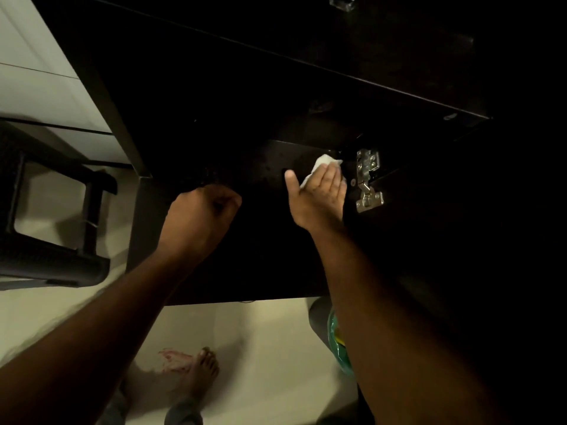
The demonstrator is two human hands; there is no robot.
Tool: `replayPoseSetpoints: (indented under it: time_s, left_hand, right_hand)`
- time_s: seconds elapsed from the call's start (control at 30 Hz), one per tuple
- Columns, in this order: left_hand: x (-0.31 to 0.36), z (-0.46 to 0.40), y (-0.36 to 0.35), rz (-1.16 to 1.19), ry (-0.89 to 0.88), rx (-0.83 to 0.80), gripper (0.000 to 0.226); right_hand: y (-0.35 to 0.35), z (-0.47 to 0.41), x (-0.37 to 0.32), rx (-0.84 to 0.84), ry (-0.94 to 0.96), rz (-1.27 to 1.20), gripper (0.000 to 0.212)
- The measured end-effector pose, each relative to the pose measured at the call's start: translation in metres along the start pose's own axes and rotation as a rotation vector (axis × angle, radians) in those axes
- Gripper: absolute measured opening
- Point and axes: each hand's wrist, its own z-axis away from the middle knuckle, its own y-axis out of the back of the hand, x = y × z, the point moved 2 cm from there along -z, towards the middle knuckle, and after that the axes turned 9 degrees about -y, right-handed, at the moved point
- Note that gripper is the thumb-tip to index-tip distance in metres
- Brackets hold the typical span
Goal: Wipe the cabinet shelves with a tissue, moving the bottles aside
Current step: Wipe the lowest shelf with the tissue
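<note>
My right hand (319, 197) lies flat with straight fingers and presses a white tissue (322, 163) against the dark cabinet shelf (270, 167), just left of a metal hinge (368, 179). The thumb sticks out to the left. My left hand (199, 213) sits at the shelf's left front with its fingers curled into a fist. The darkness hides whether anything is in its grip. A clear bottle-like object (342, 1) shows at the top edge, above the cabinet. No other bottle can be made out in the dark interior.
A black stool or frame (55, 262) stands on the pale floor at the left. A green bag (337, 342) lies on the floor under my right forearm. My bare foot (204, 369) is below, beside a reddish stain (171, 360). The open door carries the hinge at the right.
</note>
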Motion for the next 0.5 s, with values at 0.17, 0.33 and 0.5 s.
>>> replayPoseSetpoints:
  time_s: [0.17, 0.33, 0.5]
  left_hand:
    - [-0.004, 0.002, 0.006, 0.002, 0.008, 0.029, 0.021]
    - [-0.011, 0.007, 0.012, 0.023, 0.004, 0.038, 0.023]
    - [-0.007, 0.009, 0.017, 0.015, -0.008, 0.056, 0.026]
  right_hand:
    - [0.008, -0.024, -0.024, -0.027, -0.11, -0.125, 0.091]
    - [0.005, -0.025, -0.035, -0.002, -0.102, -0.166, 0.093]
    - [-0.013, 0.008, -0.029, 0.081, 0.275, -0.067, 0.088]
